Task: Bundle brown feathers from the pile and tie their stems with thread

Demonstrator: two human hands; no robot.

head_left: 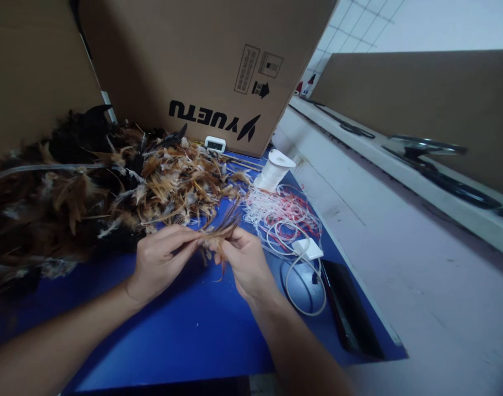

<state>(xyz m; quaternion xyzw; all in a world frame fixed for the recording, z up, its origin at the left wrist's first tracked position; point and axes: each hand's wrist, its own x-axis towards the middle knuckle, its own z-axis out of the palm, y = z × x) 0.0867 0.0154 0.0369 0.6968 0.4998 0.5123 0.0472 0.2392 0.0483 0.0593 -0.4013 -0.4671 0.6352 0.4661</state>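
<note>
A small bunch of brown feathers (223, 233) is held between my two hands above the blue table (185, 330). My left hand (162, 261) pinches its left end with thumb and forefinger. Around the other side my right hand (245, 258) is closed, its fingers partly hidden by the feathers. Dark tips point up and to the right, and some strands hang below. Just beyond my hands spreads a large heap of brown, black and white feathers (172, 181).
Behind the heap stands a big cardboard box (202, 60), with a small white digital display (215, 144) at its foot. To the right are a white spool (274, 168), tangled white and red cords (282, 212), a white charger (308, 249) with its cable, and a black phone (352, 308).
</note>
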